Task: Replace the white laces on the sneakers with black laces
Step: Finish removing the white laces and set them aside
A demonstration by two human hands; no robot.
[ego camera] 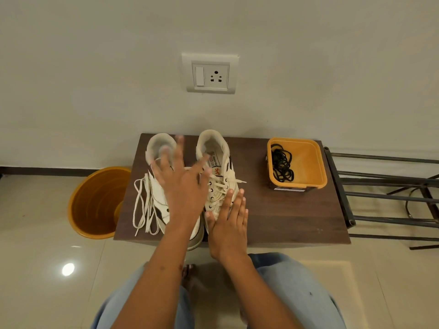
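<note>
Two white sneakers stand side by side on a small dark wooden table, heels toward the wall. The left sneaker has no lace in it; a loose white lace lies on the table to its left. White lace is still threaded through the right sneaker. My left hand hovers with spread fingers over both shoes, slightly blurred. My right hand lies flat with straight fingers on the toe side of the right sneaker. Black laces sit coiled in an orange tub at the table's right.
An orange bucket stands on the tiled floor left of the table. A dark metal rack extends to the right of the table. The wall with a power socket is directly behind. My knees in blue jeans are below the table's front edge.
</note>
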